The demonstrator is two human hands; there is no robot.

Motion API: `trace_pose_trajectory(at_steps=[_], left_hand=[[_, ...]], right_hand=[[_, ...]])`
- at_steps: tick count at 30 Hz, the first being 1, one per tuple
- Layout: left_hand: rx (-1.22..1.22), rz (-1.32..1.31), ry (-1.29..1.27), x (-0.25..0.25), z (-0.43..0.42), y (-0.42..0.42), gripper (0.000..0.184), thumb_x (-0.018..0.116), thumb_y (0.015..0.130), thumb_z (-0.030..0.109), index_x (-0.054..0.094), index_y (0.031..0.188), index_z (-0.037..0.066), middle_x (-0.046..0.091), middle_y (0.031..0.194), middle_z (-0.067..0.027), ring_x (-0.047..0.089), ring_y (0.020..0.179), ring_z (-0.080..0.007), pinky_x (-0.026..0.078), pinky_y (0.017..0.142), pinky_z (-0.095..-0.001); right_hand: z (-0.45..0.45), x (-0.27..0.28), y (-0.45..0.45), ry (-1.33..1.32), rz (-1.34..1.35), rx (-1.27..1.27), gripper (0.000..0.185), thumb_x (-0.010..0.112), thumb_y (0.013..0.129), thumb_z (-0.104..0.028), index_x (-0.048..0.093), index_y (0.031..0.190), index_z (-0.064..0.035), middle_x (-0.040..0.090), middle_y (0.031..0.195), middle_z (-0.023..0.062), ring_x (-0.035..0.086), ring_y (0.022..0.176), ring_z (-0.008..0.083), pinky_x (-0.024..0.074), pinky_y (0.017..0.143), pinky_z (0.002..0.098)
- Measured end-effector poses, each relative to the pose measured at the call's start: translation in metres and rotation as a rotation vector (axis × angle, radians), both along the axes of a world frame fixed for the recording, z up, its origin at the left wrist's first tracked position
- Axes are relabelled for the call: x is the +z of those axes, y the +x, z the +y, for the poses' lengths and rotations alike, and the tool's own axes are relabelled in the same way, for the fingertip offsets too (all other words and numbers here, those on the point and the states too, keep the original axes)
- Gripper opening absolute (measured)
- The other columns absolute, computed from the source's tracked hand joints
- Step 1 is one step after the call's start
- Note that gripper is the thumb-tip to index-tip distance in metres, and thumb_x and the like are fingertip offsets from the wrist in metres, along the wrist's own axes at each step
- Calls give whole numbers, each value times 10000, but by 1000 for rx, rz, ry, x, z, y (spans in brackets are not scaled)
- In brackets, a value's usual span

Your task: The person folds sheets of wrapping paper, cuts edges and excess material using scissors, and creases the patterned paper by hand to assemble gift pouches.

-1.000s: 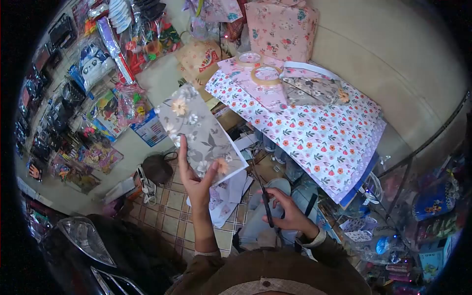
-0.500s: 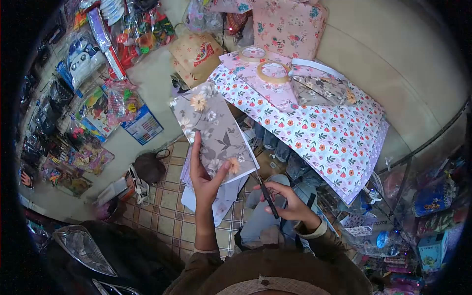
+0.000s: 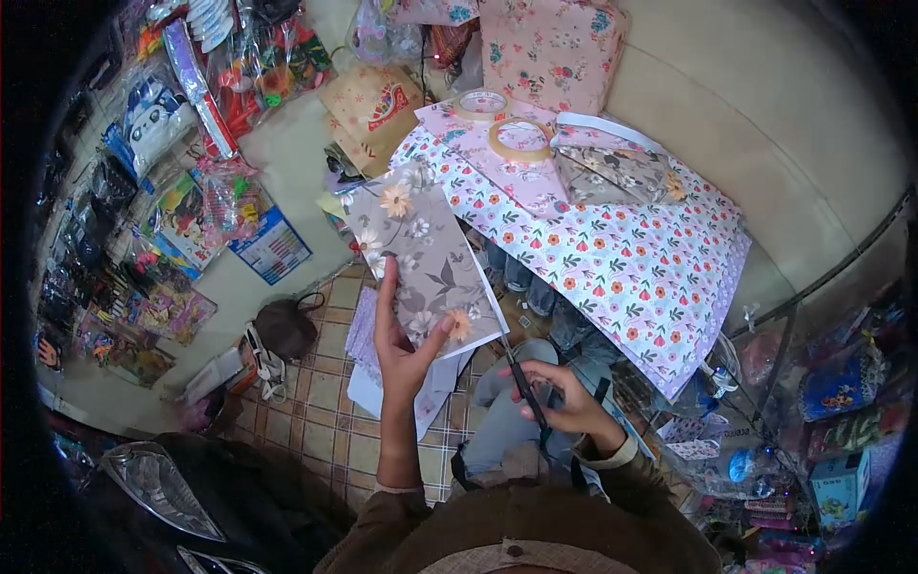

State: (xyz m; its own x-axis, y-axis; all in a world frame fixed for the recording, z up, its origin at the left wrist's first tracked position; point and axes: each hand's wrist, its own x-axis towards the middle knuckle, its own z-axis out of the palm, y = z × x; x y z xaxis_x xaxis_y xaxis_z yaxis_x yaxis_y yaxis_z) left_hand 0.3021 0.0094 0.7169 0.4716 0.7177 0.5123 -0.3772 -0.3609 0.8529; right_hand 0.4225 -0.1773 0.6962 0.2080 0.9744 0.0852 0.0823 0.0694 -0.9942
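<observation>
My left hand [image 3: 406, 354] grips a folded sheet of grey floral paper [image 3: 430, 258] with white and peach flowers, thumb on top and fingers mostly hidden behind. White edges show along the sheet's right side and bottom. My right hand [image 3: 566, 400] is closed around the black handles of a pair of scissors [image 3: 524, 387]. The scissors' blades point up toward the paper's lower right corner. Whether they touch the edge there I cannot tell.
White flower-print paper [image 3: 612, 258] spreads ahead, bearing tape rolls [image 3: 521, 140] and a grey floral wrapped piece [image 3: 622, 174]. A pink floral package [image 3: 550, 57] stands behind. Paper scraps [image 3: 378, 392] lie low over the tiled floor [image 3: 306, 411]. Packaged goods hang at left.
The view has shifted slightly. The scissors' handles have tilted, their lower end swinging a little right. Both hands keep their hold, and the grey paper stays in nearly the same place.
</observation>
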Motion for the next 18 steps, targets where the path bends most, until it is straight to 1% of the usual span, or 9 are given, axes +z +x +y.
trace_pose_trajectory(at_steps=[2, 5, 10, 13, 18], left_hand=[[-3, 2, -9, -1, -1, 3, 815, 684, 704, -11, 241, 1389, -5, 285, 1415, -164, 366, 1250, -237, 331, 1017, -346], [-12, 10, -47, -3, -2, 4, 816, 671, 692, -13, 249, 1390, 5, 277, 1427, -159, 362, 1259, -240, 314, 1029, -354], [-4, 30, -35, -5, 0, 4, 824, 669, 688, -29, 241, 1392, 2, 272, 1430, -159, 359, 1261, -236, 313, 1029, -353], [-13, 12, -3, -8, 4, 5, 803, 673, 719, -30, 233, 1390, -12, 307, 1396, -170, 401, 1219, -229, 364, 985, -333], [-25, 10, -16, -13, 7, 7, 805, 660, 721, -43, 224, 1397, -7, 333, 1378, -164, 420, 1200, -223, 372, 973, -326]], right_hand=[[-1, -3, -1, 22, 45, -12, 479, 690, 739, -150, 538, 1180, -46, 596, 856, 9, 530, 792, 71, 412, 722, 236], [-3, -1, -1, -6, 40, -35, 458, 701, 739, -144, 554, 1160, -38, 596, 831, 2, 531, 785, 67, 412, 715, 237], [-2, -12, 0, -12, 38, -54, 413, 695, 767, -103, 560, 1149, -21, 593, 803, -8, 533, 759, 55, 408, 700, 215], [0, -18, -2, -1, 103, -67, 396, 688, 776, -81, 563, 1146, -15, 588, 786, -17, 526, 745, 39, 399, 689, 198], [2, -20, -3, 9, 144, -83, 381, 681, 784, -76, 567, 1141, -7, 578, 763, -33, 516, 723, 22, 389, 665, 182]])
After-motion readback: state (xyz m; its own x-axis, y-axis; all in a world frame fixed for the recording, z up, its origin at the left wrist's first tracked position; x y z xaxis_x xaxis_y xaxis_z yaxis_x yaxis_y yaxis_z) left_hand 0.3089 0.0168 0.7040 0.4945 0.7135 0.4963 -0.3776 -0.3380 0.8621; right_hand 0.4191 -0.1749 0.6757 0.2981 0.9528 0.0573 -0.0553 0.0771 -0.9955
